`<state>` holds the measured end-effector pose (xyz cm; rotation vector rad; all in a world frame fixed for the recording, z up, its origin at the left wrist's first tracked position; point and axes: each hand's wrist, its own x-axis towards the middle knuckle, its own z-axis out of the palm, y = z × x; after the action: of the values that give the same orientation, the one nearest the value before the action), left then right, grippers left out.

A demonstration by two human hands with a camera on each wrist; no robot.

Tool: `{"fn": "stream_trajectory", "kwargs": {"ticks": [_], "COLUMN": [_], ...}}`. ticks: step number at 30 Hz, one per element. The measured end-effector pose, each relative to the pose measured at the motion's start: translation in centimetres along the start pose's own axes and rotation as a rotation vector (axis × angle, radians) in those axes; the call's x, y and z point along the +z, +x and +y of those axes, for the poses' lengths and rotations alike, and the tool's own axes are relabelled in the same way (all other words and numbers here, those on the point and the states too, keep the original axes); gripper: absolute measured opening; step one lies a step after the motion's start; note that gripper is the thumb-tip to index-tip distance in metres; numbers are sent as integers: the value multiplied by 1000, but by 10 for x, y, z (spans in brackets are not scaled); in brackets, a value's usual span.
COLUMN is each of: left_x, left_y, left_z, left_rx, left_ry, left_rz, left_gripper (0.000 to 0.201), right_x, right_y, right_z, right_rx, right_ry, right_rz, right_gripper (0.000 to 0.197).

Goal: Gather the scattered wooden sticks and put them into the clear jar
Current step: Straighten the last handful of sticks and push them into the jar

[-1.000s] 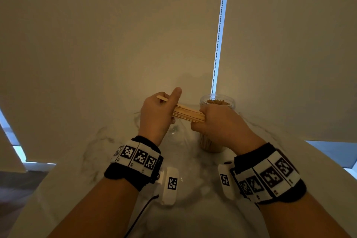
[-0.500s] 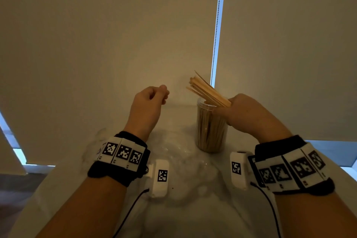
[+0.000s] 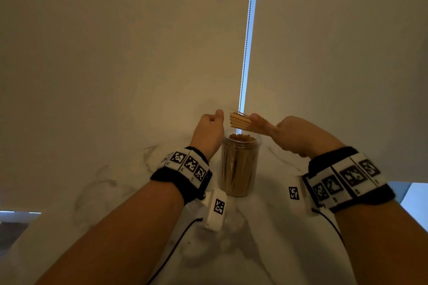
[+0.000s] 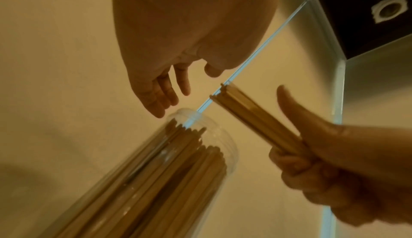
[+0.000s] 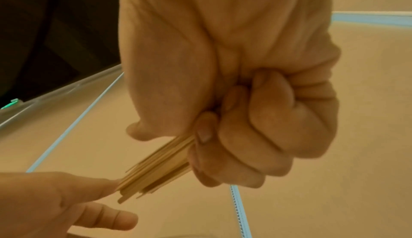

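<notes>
A clear jar [image 3: 239,169] stands upright on the white marble table, packed with wooden sticks up to its rim. My right hand [image 3: 289,134] grips a bundle of wooden sticks [image 3: 239,121] just above the jar's mouth, with the free ends pointing left. In the right wrist view the fingers [image 5: 234,136] curl tightly round the bundle [image 5: 156,167]. My left hand [image 3: 209,129] hovers left of the jar's mouth, loosely curled and holding nothing. Its thumb [image 5: 104,184] meets the stick ends. The left wrist view shows the jar [image 4: 156,171], the bundle [image 4: 249,118] and the loose fingers [image 4: 165,90].
The marble table [image 3: 115,192] runs up to closed beige roller blinds, with a bead chain [image 3: 246,41] hanging in the gap just behind the jar. Black cables trail from both wrist units over the near tabletop. No loose sticks show on the table.
One second ago both hands held the bundle. The left hand let go. The right hand raised the bundle, then brought it level over the jar, and the left thumb came to its ends.
</notes>
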<state>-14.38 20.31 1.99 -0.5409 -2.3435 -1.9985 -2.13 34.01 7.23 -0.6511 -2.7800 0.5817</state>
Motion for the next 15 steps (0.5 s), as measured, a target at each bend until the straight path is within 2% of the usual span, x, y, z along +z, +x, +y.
{"fn": "stream_trajectory", "kwargs": {"ticks": [2,8,11,15], "left_x": [10,30,36,36], "left_y": [5,19,21,24], "left_z": [0,9,4,-9], "left_rx": [-20,-122,-116,-60], "left_ry": [3,-24,79,87], "left_rz": [4,-134,-173,-157], "left_gripper": [58,77,70,43], "right_x": [-7,-22,-25,-26], "right_y": [9,41,45,52], "right_z": [-1,-5,-22,-46], "right_rx": [2,-2,-69,-204], "right_ry": [-43,-403,-576,-676], "right_rz": [25,124,153,137], "right_gripper": [83,55,49,46]}}
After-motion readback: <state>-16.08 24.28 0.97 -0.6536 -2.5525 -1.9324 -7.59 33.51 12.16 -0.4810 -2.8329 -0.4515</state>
